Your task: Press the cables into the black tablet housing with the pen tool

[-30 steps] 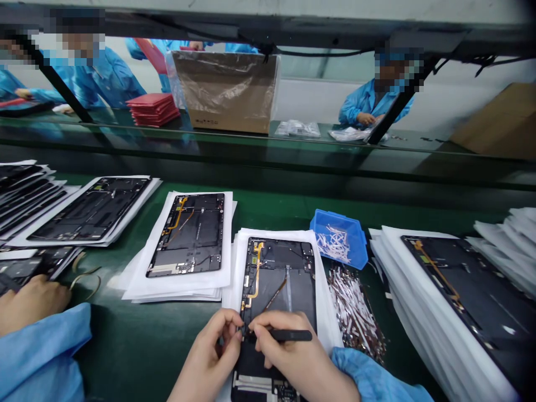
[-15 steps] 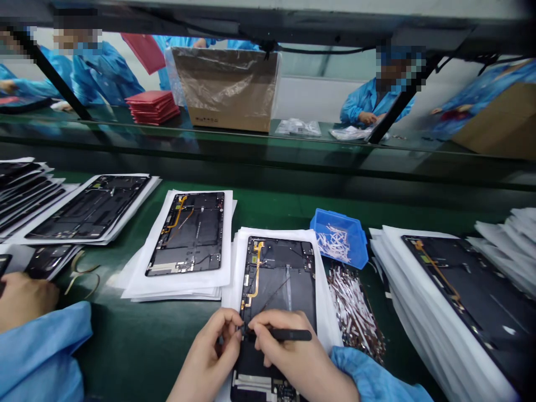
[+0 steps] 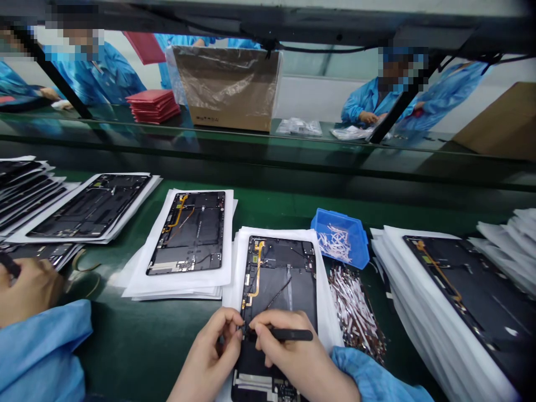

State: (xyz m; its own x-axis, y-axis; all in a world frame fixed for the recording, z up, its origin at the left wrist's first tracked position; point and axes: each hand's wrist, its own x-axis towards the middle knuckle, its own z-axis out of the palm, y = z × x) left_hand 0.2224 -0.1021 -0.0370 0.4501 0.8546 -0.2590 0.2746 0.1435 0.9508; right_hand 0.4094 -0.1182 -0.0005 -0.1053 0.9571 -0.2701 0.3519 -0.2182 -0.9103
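An opened tablet (image 3: pixel 278 279) lies on a stack of white sheets (image 3: pixel 324 290) at the near edge of the green table (image 3: pixel 138 335), its dark insides facing up, with an orange ribbon cable (image 3: pixel 256 273) running down its left side. The right hand (image 3: pixel 293 357) rests on the tablet's lower half and pinches a black stylus-like tool (image 3: pixel 288 334), tip pointing left. The left hand (image 3: pixel 213 357) meets it there, thumb and forefinger closed narrowly at the tool's tip; whatever small part they pinch is too small to make out.

Just right of the tablet sits a heap of white strips (image 3: pixel 355 315), and beyond that a blue bin (image 3: pixel 340 239) holding more. A second opened tablet (image 3: pixel 189 231) lies on sheets to the left, another (image 3: pixel 92 205) further left. Along the right edge, a tall pile of sheets carries one more tablet (image 3: pixel 469 290), cut off by the frame.

At the near left corner, another person's hand (image 3: pixel 27 290) and blue sleeve (image 3: pixel 42 352) rest on the table. The near end of the tablet is hidden under the hands.
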